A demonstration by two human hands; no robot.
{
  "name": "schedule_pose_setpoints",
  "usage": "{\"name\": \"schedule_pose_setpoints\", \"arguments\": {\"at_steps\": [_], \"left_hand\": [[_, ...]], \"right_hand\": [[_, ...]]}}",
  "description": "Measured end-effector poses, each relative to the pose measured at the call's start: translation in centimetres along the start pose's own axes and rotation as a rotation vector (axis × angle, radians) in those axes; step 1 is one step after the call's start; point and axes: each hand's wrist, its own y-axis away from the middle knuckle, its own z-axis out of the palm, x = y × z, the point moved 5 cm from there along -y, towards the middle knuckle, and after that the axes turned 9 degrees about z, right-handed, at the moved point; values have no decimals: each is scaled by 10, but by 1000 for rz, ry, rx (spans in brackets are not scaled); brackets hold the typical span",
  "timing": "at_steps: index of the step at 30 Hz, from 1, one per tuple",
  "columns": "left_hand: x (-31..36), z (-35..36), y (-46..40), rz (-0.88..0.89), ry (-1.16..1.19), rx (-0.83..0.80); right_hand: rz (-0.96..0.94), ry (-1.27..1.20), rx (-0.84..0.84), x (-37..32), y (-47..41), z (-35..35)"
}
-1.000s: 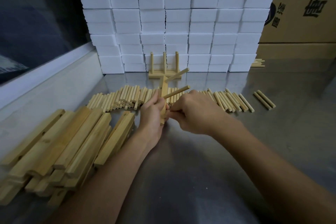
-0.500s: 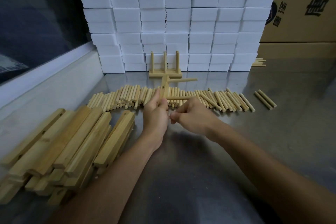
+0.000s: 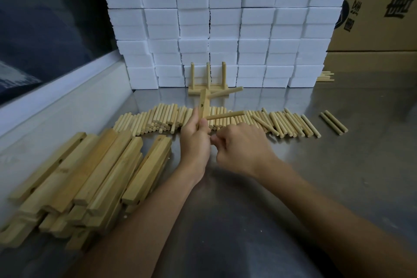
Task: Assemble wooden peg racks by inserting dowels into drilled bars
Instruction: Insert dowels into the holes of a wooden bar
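A: Hands?
B: Left hand grips drilled bar, held upright, two dowels set in it pointing right. Right hand, touching the bar's lower end, fingers curled; cannot tell whether it pinches anything.
A: Around the bar?
B: Loose dowel row behind; stacked bars left; finished rack beyond, against white blocks.
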Motion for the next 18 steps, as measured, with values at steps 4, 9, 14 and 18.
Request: {"name": "schedule_pose_setpoints", "arguments": {"at_steps": [4,9,14,18], "left_hand": [[0,2,0,29,-54,-26],[3,2,1,77,-39,-35],[-1,-3,-5,-11,126,44],[-3,-6,-8,-128,242,26]], "right_hand": [[202,-455,-178,17,-4,10],[249,-503,-181,20,-5,13],[140,-418,-171,17,-8,5],[189,-394,-335,29,-15,-12]]}}
